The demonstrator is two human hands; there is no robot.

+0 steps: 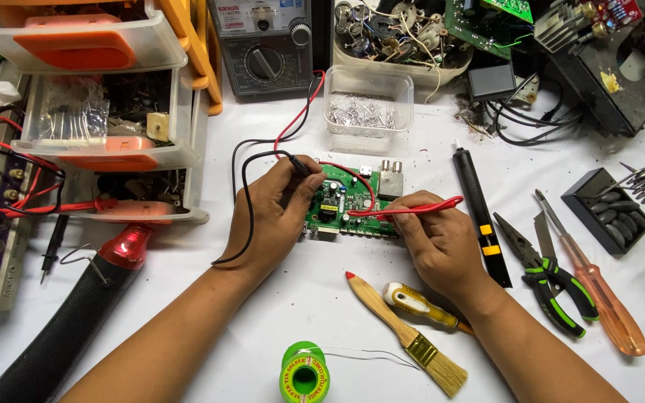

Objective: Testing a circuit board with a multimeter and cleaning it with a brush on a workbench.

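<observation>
Both probes down on the green circuit board, one in each of my hands.

I pinch the black probe in my left hand, fingers closed narrow on it like a pen so the tip meets the board's left part; my right hand grips the red probe the same way, laid nearly flat, its point toward the middle of the board. The board lies flat on the white table between my hands, which rest on the table for steadiness. Both leads run far to the dial meter, facing me so I can read it. Near my right wrist lie a brush and a yellow-handled screwdriver; green-handled pliers sit right, and the solder spool near.
</observation>
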